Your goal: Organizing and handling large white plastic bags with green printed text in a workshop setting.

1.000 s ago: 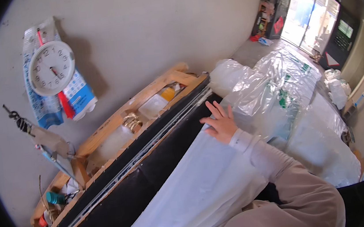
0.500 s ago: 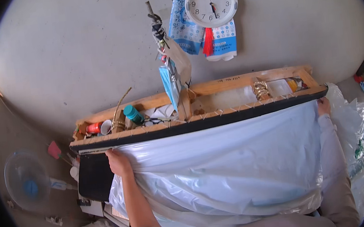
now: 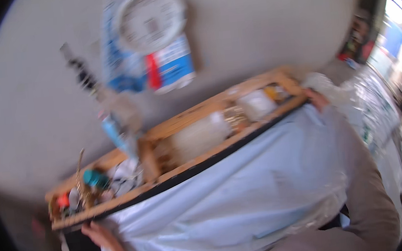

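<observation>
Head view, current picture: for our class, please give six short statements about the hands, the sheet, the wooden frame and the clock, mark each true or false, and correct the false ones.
1. The left hand is near the left end of the wooden frame, and the right hand near its right end. True.
2. The left hand is higher in the picture than the right hand. False: the right hand is higher.
3. A pale plastic sheet shows below the frame. True.
4. The frame lies level in the picture. False: it slopes up toward the right.
5. A round clock shows above the frame. True.
6. The clock's rim is black. False: it is white.
</observation>
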### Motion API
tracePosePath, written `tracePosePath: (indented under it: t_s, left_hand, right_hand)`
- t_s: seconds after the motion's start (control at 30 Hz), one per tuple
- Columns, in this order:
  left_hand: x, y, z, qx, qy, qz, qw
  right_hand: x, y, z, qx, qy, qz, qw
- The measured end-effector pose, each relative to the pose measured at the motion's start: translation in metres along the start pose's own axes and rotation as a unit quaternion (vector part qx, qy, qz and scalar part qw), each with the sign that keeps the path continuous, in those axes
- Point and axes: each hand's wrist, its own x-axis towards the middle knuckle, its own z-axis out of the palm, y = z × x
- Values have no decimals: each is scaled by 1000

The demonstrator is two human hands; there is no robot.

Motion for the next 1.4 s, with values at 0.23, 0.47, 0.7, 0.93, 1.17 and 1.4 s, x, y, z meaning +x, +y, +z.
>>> tracePosePath:
  t_s: [0.23, 0.47, 0.7, 0.93, 1.17, 1.4]
  left_hand:
    - [-49, 36, -73, -541, 137, 17, 830]
    - [-182, 149, -128, -34, -112, 636, 763]
    - [-167, -72, -162, 360, -242, 133, 891]
    - [-258, 86, -150, -32, -498, 345, 795]
    - [-355, 183, -59, -363, -650, 227, 628]
    - [-282, 69, -20, -521, -31, 115, 845]
  right_hand:
    - [-167, -39, 0, -316, 175, -256, 897]
    - [-180, -35, 46, -425, 243, -215, 845]
    - [-365, -73, 115, 248, -331, 124, 902]
    - [-391, -85, 132, 326, -347, 99, 874]
    - [-362, -103, 58, 23, -234, -212, 949]
    - [-279, -41, -51, -560, 96, -315, 760]
